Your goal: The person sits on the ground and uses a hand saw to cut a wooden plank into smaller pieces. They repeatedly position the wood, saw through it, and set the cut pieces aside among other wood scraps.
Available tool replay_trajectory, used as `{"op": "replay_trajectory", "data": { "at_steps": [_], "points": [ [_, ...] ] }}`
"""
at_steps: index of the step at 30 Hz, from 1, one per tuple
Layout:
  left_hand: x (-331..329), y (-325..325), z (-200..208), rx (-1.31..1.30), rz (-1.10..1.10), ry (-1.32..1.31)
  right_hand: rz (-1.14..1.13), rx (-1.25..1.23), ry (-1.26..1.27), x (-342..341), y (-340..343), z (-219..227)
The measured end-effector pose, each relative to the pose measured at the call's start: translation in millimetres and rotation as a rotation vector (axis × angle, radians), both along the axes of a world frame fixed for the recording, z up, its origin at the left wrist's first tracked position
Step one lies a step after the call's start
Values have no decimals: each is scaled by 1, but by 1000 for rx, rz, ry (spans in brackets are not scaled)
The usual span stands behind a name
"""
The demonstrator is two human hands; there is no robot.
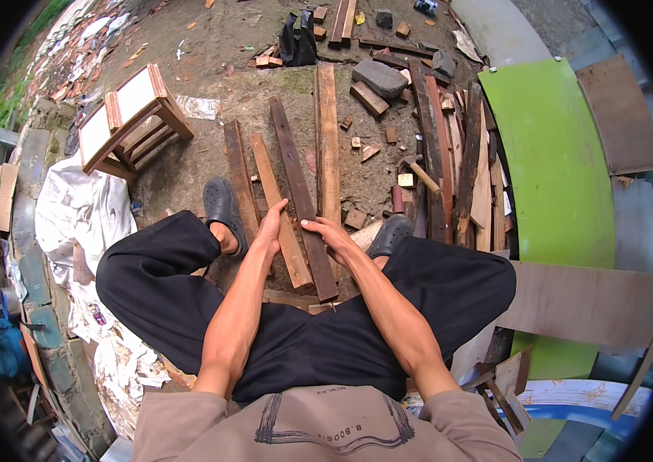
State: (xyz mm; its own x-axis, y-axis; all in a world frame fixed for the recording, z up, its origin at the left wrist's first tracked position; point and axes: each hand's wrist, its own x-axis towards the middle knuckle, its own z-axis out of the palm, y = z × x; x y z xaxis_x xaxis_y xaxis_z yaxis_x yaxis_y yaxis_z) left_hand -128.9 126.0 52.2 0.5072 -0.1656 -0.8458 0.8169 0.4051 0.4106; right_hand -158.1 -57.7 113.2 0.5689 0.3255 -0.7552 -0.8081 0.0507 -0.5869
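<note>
My left hand (270, 228) is closed on a light-brown wooden strip (289, 254), its thumb along the edge. My right hand (330, 237) grips a longer dark-brown wooden strip (293, 162) beside it, the thumb resting on its upper face. The two strips run nearly parallel, their near ends close to my lap. What looks like a nail (334, 307) sticks out at the dark strip's near end. To the left, another brown strip (241, 173) lies on the ground by my shoe. A long, paler plank (327, 131) lies to the right, partly hidden by my right hand.
A small wooden stool-like frame with white panels (132, 115) stands at the left, near a white sack (83, 208). On the right are a hammer (425, 178), stacked dark planks (433, 146), a grey stone (379, 78), wood offcuts (369, 152) and a green board (553, 162).
</note>
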Motion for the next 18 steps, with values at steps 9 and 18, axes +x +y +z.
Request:
{"op": "replay_trajectory", "data": {
  "at_steps": [9,18],
  "points": [
    [-6,-15,16,85,60,-106,-52,51,-96,-19,12,-8],
    [3,-31,49,135,84,-158,-179,25,-53,-8,7,5]
  ]
}}
